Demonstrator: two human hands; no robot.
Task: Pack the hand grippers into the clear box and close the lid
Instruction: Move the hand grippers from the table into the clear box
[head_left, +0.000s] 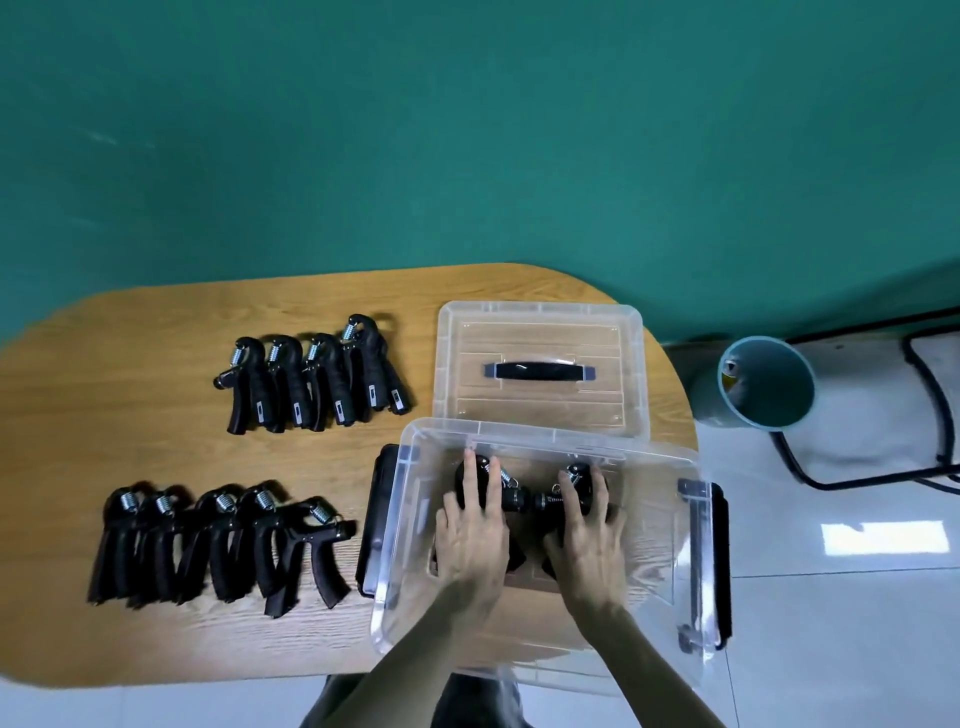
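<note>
The clear box (400, 519) stands open at the near right of the wooden table. Inside it lie two black hand grippers, one (511, 496) under my left hand (472, 540) and one (550, 501) under my right hand (589, 540). Both hands lie flat on them with fingers straight, pressing down. The clear lid (540, 332) with a black handle rests flat on the table behind the box. A row of several grippers (311, 379) lies at the back middle of the table. Another row of several grippers (218, 540) lies at the near left.
The wooden table (156, 364) has rounded ends; its right end sits under the box. A teal cylindrical bin (758, 384) stands on the floor to the right, beside a white seat with a black frame (878, 415). A teal wall rises behind.
</note>
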